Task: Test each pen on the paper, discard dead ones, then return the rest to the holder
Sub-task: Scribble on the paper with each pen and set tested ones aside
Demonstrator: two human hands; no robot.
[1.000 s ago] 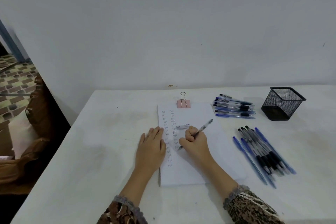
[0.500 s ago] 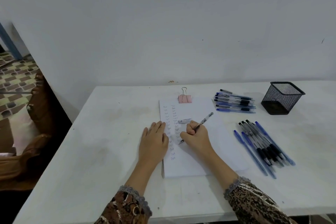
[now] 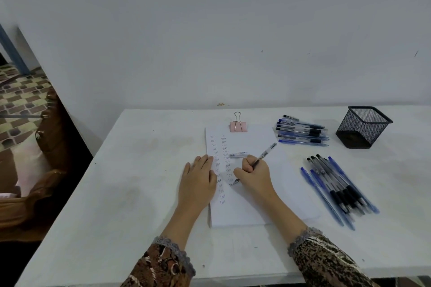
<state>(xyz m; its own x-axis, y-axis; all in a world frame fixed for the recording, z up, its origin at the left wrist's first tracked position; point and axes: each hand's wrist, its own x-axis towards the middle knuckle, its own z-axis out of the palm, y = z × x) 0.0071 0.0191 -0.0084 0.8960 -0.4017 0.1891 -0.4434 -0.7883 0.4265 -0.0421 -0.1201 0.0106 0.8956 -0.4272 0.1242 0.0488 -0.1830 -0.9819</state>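
My right hand [image 3: 253,175] grips a clear pen [image 3: 264,154], its tip touching the white paper [image 3: 256,202] beside two columns of small written words. My left hand [image 3: 198,178] lies flat on the paper's left edge. A pen cap [image 3: 238,154] lies on the sheet just beyond my right hand. Several pens [image 3: 302,133] are stacked at the back right. Another group of pens [image 3: 338,190] fans out to the right of the paper. The black mesh holder [image 3: 362,127] stands at the far right, and no pens show inside it.
A pink binder clip [image 3: 238,126] holds the paper's top edge. The white table [image 3: 130,193] stands against a pale wall. Left of the table are a brown wooden chair [image 3: 50,147] and a patterned tile floor.
The view shifted slightly between frames. My right hand has moved a little down the right-hand column with the pen tip on the paper. My left hand stays flat.
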